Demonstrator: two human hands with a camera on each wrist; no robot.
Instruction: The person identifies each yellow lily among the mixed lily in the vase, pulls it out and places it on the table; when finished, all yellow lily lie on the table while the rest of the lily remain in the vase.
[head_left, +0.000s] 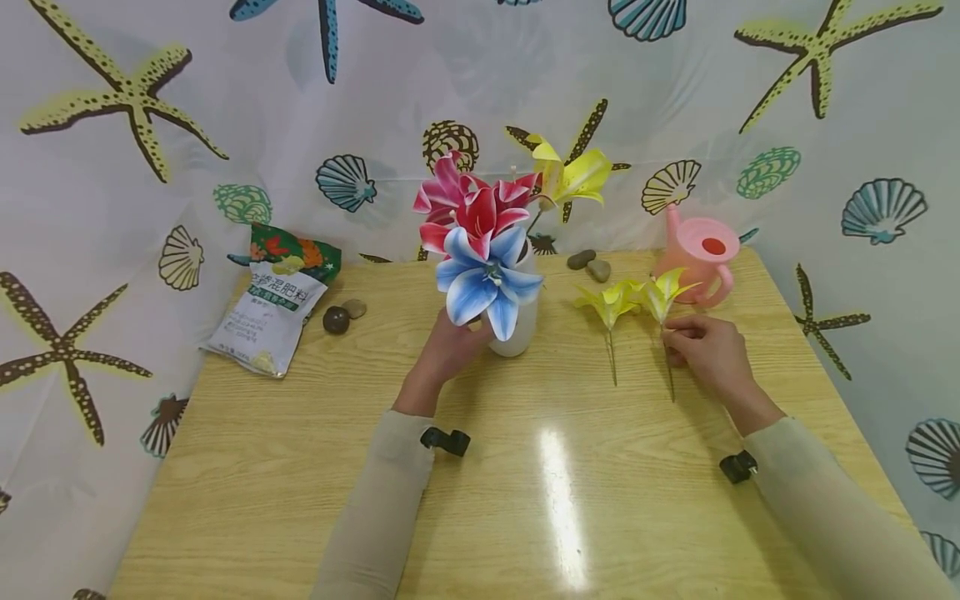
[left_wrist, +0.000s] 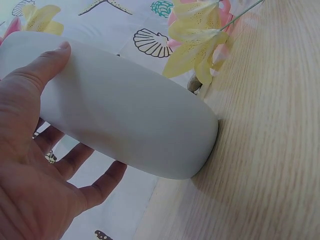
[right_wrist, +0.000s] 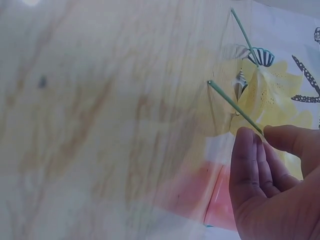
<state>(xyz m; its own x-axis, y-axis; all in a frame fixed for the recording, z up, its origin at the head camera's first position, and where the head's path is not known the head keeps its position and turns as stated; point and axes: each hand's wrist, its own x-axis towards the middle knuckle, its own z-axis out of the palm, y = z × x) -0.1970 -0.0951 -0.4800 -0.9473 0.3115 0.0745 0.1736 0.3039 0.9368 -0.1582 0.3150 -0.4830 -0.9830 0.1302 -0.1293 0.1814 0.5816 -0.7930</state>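
My left hand holds a white vase from its left side, thumb on the near face and fingers round the other side. The vase stands on the table, its mouth hidden by artificial lilies: a blue lily in front, red and pink lilies behind it, and a yellow lily leaning right. My right hand pinches the thin green stem of another yellow lily between thumb and fingers. A similar yellow lily lies just to its left.
A pink watering can stands behind my right hand. Stones lie near the table's back edge, and a dark round stone sits at left beside a fertiliser bag. A patterned curtain hangs behind the wooden table.
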